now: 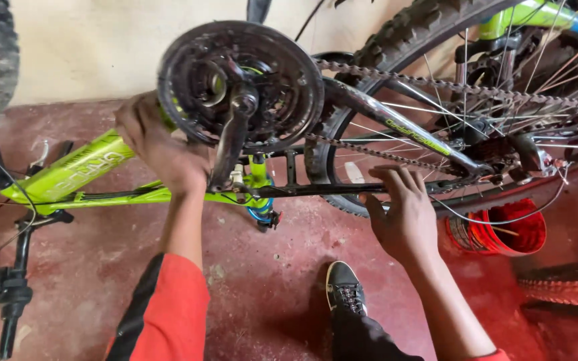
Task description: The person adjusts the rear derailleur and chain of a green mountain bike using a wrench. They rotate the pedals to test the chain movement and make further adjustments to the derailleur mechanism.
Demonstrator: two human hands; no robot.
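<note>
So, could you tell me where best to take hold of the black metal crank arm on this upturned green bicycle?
Grip the black metal crank arm near its lower end, coming from the near side with the right hand. That end hangs free, while the toothed chainring and the left hand crowd its upper end.

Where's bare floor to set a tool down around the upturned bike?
Bare red floor lies between the person's left arm and the black shoe, and again left of that arm toward the handlebar. Crowded: the red bucket and the spare tyre fill the right side under the rear wheel.
</note>
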